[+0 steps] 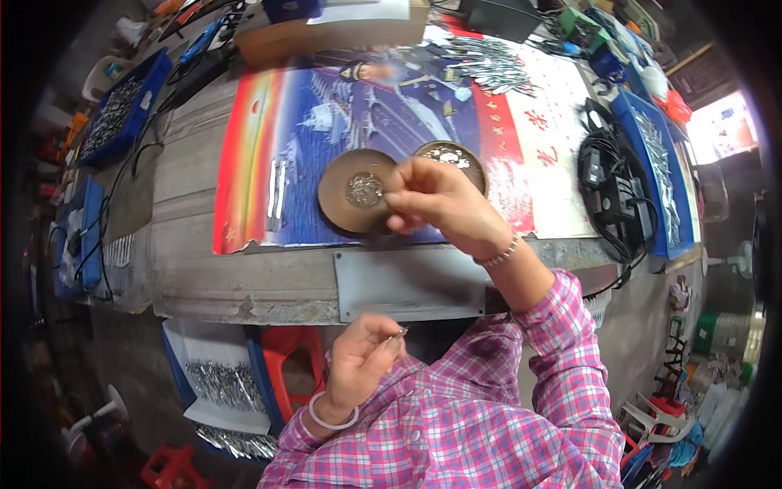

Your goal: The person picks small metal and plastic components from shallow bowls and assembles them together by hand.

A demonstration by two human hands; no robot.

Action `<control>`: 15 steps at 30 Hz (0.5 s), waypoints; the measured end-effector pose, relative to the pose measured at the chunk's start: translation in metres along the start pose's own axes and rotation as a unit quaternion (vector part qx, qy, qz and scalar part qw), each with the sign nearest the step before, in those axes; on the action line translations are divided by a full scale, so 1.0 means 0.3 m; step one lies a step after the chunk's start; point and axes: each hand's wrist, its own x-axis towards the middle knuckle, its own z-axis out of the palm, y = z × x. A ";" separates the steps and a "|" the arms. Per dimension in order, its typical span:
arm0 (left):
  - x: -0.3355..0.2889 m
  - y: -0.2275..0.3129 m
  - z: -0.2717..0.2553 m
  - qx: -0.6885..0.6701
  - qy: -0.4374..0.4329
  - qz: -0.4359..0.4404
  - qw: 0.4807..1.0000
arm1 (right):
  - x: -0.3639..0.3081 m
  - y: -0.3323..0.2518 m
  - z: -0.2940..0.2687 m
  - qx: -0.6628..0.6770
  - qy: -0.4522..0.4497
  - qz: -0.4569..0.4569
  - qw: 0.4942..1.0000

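Small metal part (400, 332) sits pinched between left hand (358, 367) thumb and forefinger, held low near the chest. Right hand (432, 200) reaches over the brown dish (336, 200) of tiny metal pieces (364, 189), fingers curled together; cannot tell if anything is picked. Second dish (456, 155) just behind. Heaps remain: well short of done.
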 end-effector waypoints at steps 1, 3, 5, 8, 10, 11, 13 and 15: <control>0.006 0.001 0.003 -0.004 -0.005 0.002 1.000 | -0.018 0.015 0.000 0.039 -0.012 0.017 0.999; 0.016 0.010 0.007 0.002 -0.011 0.003 1.000 | -0.045 0.032 0.005 0.071 -0.027 0.036 0.996; 0.021 0.013 0.010 0.004 -0.009 0.005 1.000 | -0.059 0.046 -0.003 0.140 -0.043 0.053 0.988; 0.024 0.010 0.014 -0.004 -0.015 0.009 1.000 | -0.054 0.072 -0.012 0.167 -0.032 0.037 0.985; 0.025 0.011 0.015 0.009 -0.010 -0.013 1.000 | -0.045 0.069 -0.021 0.170 -0.035 0.027 0.985; 0.027 0.013 0.026 0.015 0.018 -0.017 1.000 | -0.044 0.067 -0.017 0.161 -0.020 0.023 0.987; 0.031 0.004 0.022 0.011 0.018 -0.015 1.000 | -0.044 0.059 -0.017 0.143 -0.006 0.028 0.989; 0.029 0.002 0.021 0.000 0.028 -0.026 0.999 | -0.053 0.040 -0.008 0.110 -0.007 0.032 0.993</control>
